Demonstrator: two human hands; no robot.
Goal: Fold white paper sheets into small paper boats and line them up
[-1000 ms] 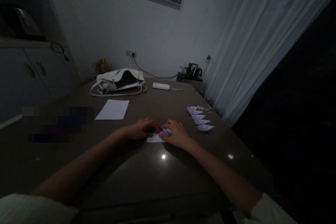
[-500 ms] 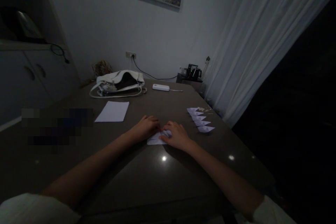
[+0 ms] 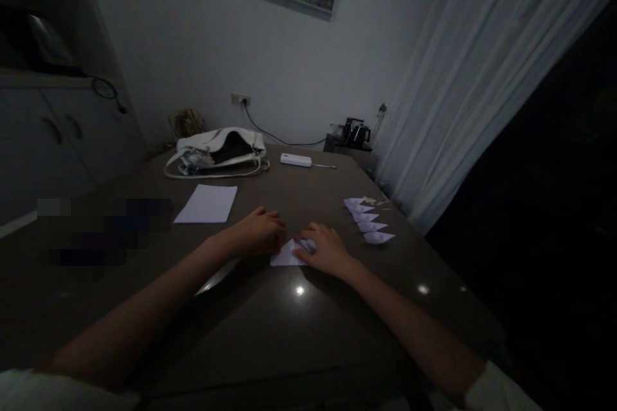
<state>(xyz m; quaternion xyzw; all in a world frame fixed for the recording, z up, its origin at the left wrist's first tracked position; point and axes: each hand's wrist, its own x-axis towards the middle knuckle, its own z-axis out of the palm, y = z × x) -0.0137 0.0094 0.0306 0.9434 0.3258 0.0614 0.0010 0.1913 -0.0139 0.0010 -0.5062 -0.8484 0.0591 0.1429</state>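
Observation:
A small white folded paper point(image 3: 287, 257) lies on the table in front of me, with a sloping left edge and a straight near edge. My right hand point(image 3: 325, 249) rests on its right half, thumb and fingers bent over it and pressing it down. My left hand point(image 3: 260, 232) is at the sloping left edge, its fingers curled together and the tips against the paper; the exact grip is partly hidden. To the right stands a row of several folded paper boats point(image 3: 378, 238). A stack of white paper point(image 3: 207, 204) lies to the left.
Farther back on the table point(image 3: 299, 327) are a white handbag point(image 3: 219, 141) and a white power bank point(image 3: 295, 160) with a short cable. Small pale bits point(image 3: 373, 201) lie beyond the boats near the right edge. A white curtain point(image 3: 434, 77) hangs at the right.
My left hand has moved left and slightly down along the paper's sloping edge, uncovering more of the paper. The right hand holds its place.

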